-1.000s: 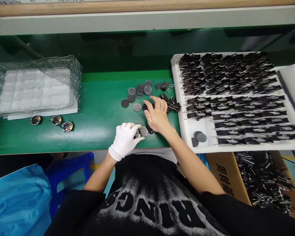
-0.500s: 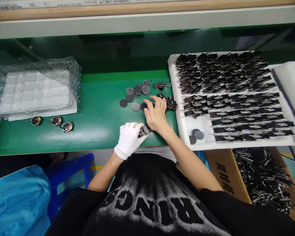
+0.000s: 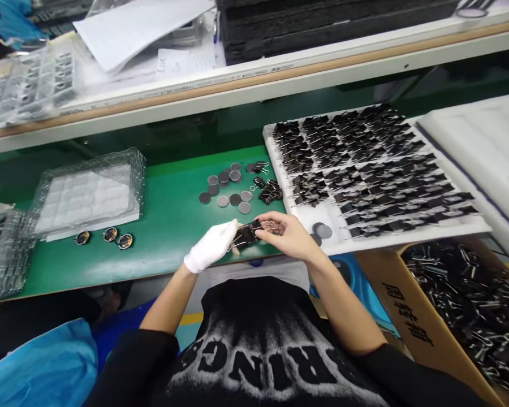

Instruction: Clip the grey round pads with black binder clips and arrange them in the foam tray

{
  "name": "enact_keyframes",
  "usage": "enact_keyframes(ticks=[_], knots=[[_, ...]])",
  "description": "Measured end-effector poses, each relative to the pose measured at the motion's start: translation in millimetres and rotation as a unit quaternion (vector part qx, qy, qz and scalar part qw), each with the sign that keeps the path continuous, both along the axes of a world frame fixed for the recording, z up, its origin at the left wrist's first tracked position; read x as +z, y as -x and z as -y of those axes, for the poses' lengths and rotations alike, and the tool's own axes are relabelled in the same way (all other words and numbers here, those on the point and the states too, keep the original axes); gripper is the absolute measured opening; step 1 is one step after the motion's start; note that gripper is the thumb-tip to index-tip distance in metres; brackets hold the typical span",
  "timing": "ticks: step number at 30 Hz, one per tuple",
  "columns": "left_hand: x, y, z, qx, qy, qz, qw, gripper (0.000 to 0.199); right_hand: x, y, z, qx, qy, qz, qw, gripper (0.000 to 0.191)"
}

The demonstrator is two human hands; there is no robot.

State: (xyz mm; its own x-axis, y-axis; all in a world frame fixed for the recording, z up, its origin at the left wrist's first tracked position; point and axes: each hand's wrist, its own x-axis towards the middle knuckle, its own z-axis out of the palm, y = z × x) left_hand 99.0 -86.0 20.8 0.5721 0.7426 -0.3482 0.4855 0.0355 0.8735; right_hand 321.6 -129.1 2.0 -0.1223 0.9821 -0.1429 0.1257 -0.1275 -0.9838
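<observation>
My left hand (image 3: 212, 246), in a white glove, grips the left side of a small assembly with black binder clips (image 3: 248, 233) on it. At its right end my bare right hand (image 3: 296, 240) is closed on the clip there, thumb in front and fingers behind. The piece under the clips is mostly hidden. Beyond my hands lie several round grey and black discs (image 3: 223, 201) on the green table (image 3: 169, 226). To their right is a small heap of loose binder clips (image 3: 270, 192).
On the right, a white foam tray (image 3: 328, 217) bears rows of clipped pieces; grey discs (image 3: 323, 230) lie in its near corner. A cardboard box (image 3: 402, 308) of binder clips stands below. Clear plastic trays (image 3: 138, 181) and several round amber-and-black pieces (image 3: 110, 234) are at left. A shelf edge (image 3: 186, 93) runs behind.
My right hand has come back from the discs to the clipped assembly and now holds its right end. More discs show where that hand was. The head view has shifted, revealing the shelf top.
</observation>
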Motion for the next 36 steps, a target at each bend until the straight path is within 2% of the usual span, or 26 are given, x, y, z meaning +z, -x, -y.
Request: enact_keyframes(ticks=[3,6,9,12,14,15,17,18,19,20,23,25,29,36], knots=[[5.4,-22.2,-2.7,0.002,-0.08,-0.055,0.995,0.04,0.5,-6.1,12.9,-0.066,0.011,-0.029,0.997,0.037],[11.2,-41.6,-2.1,-0.057,-0.136,-0.098,0.984,0.033,2.5,-20.7,25.6,-0.078,-0.011,-0.009,0.997,0.033],[13.0,-57.8,1.9,-0.089,-0.151,-0.102,0.979,0.03,1.2,-39.3,40.2,-0.103,-0.032,-0.002,0.994,0.033],[7.0,-75.1,6.9,-0.071,-0.162,-0.097,0.979,0.032,-2.6,-57.6,57.0,-0.162,-0.068,0.044,0.984,0.04],[0.1,-90.0,7.2,-0.04,-0.224,-0.1,0.969,0.03,-4.5,-68.3,68.4,-0.224,-0.116,0.174,0.952,0.043],[-3.7,-98.8,5.8,-0.028,-0.271,-0.103,0.957,0.029,-5.0,-72.9,73.4,-0.262,-0.133,0.265,0.918,0.041],[-11.3,-118.5,0.6,-0.018,-0.364,-0.113,0.924,0.027,-5.6,-79.3,80.7,-0.314,-0.129,0.442,0.83,0.032],[-15.0,-128.7,-2.7,-0.02,-0.402,-0.124,0.907,0.026,-5.9,-81.0,82.5,-0.312,-0.116,0.508,0.794,0.028],[-18.8,-138.7,-6.0,-0.022,-0.429,-0.139,0.892,0.025,-6.1,-81.7,83.0,-0.29,-0.104,0.555,0.773,0.025],[-22.5,-148.1,-8.9,-0.023,-0.449,-0.156,0.88,0.025,-6.3,-81.3,82.2,-0.253,-0.1,0.584,0.765,0.023],[-33.2,-170.2,-12.8,-0.007,-0.476,-0.199,0.856,0.029,-7.1,-76.4,75.2,-0.141,-0.116,0.617,0.766,0.022],[-39.3,-179.0,-12.0,0.006,-0.478,-0.21,0.853,0.032,-7.7,-72.3,69.9,-0.106,-0.112,0.626,0.764,0.024],[-47.0,-184.9,-9.4,0.023,-0.474,-0.214,0.854,0.035,-9.5,-68.9,65.0,-0.079,-0.08,0.633,0.766,0.029],[-52.4,-184.9,-9.9,0.035,-0.478,-0.189,0.857,0.035,-12.3,-70.4,65.0,-0.07,-0.063,0.627,0.773,0.033]])
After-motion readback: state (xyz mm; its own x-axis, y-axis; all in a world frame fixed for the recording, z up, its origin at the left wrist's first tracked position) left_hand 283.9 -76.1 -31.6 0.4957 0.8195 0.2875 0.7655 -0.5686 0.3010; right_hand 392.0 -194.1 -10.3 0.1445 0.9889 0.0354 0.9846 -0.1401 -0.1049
